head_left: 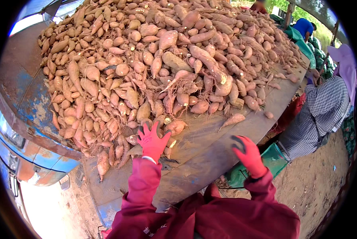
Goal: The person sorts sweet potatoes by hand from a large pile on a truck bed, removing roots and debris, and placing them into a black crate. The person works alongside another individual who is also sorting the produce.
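Note:
A large heap of sweet potatoes (142, 71) covers most of the metal truck bed before me. My left hand (152, 141), in a red glove with dark fingertips, rests with spread fingers at the heap's near edge. A reddish sweet potato (176, 127) lies just right of its fingers, and I see no root gripped in it. My right hand (249, 156), gloved alike, hangs above the bed's near edge with fingers apart and nothing in them. One loose sweet potato (233, 120) lies on the metal beyond it.
A green mesh bag (274, 161) hangs below the bed edge at right. A person in a checked shirt (327, 104) works beside it. Another person in blue (304, 27) bends near filled green sacks (318, 53). The rusty blue side panel (26, 98) rises at left.

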Demonstrator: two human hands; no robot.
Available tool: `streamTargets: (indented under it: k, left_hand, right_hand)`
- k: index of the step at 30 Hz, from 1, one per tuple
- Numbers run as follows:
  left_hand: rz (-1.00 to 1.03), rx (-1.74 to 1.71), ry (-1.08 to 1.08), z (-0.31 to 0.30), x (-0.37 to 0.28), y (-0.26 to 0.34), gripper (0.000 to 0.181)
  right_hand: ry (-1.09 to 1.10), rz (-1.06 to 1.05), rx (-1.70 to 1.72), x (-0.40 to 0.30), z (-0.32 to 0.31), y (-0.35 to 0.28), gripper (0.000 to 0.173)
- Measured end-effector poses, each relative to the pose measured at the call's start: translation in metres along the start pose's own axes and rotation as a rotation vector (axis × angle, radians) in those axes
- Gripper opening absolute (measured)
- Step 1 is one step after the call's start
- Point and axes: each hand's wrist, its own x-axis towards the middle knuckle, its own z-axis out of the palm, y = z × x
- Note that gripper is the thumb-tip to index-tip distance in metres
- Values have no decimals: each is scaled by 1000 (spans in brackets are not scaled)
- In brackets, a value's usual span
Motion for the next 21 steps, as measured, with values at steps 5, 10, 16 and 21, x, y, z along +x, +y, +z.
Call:
streamTargets:
  k: [5, 10, 16, 21]
  left_hand:
    - [61, 110, -204, 33, -20, -20, 43]
    - [127, -225, -203, -23, -97, -63, 44]
    - [-375, -1405, 361, -97, -155, -167, 40]
    - [-521, -1603, -94, -152, -128, -301, 35]
  right_hand:
    - [-238, -540, -322, 130, 161, -51, 66]
    - [-550, -272, -459, 125, 149, -61, 70]
    - [-304, -237, -142, 105, 142, -36, 78]
    - [-299, 250, 1208, 66, 135, -74, 77]
